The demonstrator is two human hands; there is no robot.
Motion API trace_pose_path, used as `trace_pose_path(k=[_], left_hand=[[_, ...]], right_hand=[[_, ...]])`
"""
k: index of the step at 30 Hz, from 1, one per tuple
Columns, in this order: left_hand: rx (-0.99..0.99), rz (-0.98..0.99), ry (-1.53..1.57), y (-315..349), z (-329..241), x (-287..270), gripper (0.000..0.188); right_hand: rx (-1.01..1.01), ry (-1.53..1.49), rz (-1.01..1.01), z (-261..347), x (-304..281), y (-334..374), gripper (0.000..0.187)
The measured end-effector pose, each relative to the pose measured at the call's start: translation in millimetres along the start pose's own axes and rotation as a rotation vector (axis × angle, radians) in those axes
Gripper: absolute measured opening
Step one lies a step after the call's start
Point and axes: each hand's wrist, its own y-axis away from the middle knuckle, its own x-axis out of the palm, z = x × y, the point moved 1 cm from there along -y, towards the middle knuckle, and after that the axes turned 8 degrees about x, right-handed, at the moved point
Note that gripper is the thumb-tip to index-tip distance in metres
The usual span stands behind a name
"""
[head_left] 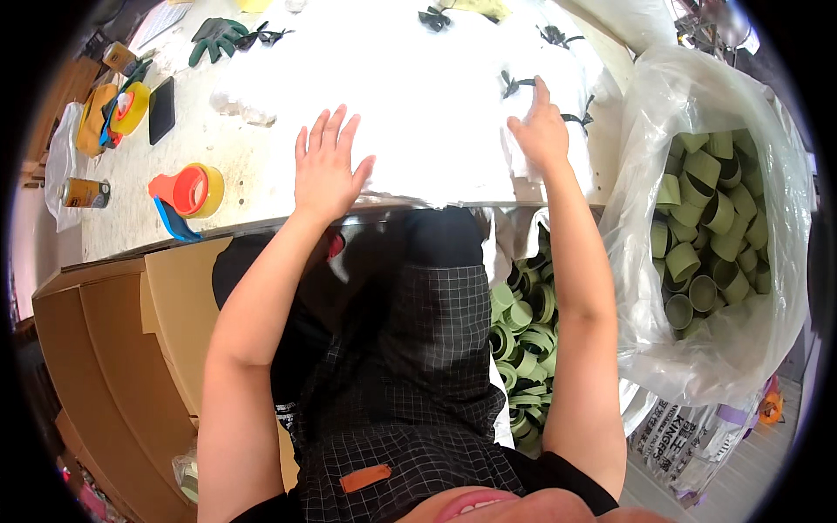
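My left hand [328, 174] lies with fingers stretched and a little spread on a bright white, washed-out covering [427, 113] over the table. Farther right, my right hand [542, 135] rests on the same white material, its index finger stretched beside a black knotted tie [514, 83] and its thumb apart. Neither hand visibly grips anything. Another black tie [580, 113] sits just right of that hand, and more dark ties [434, 17] show toward the far side. Glare hides the material's folds and edges.
Tape in a red-and-blue dispenser [187, 192], a black phone [161, 111], a can [85, 193] and a green-black glove [216, 39] lie at left. A clear bag [636, 209] of green cylindrical pieces [706, 218] stands right. More green pieces [523, 349] sit below the table; cardboard [113, 349] stands lower left.
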Motion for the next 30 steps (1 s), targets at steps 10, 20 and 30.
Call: trace_pose_path(k=[10, 20, 30], left_hand=[[0.008, -0.020, 0.002, 1, -2, 2, 0.061], [0.013, 0.000, -0.028, -1, -1, -2, 0.061], [0.015, 0.008, -0.035, 3, 2, -3, 0.062]], right_hand=[[-0.048, -0.269, 0.086, 12, 6, -6, 0.094], [-0.136, 0.024, -0.031, 32, 5, 9, 0.078], [-0.058, -0.303, -0.145, -37, 33, -5, 0.079]])
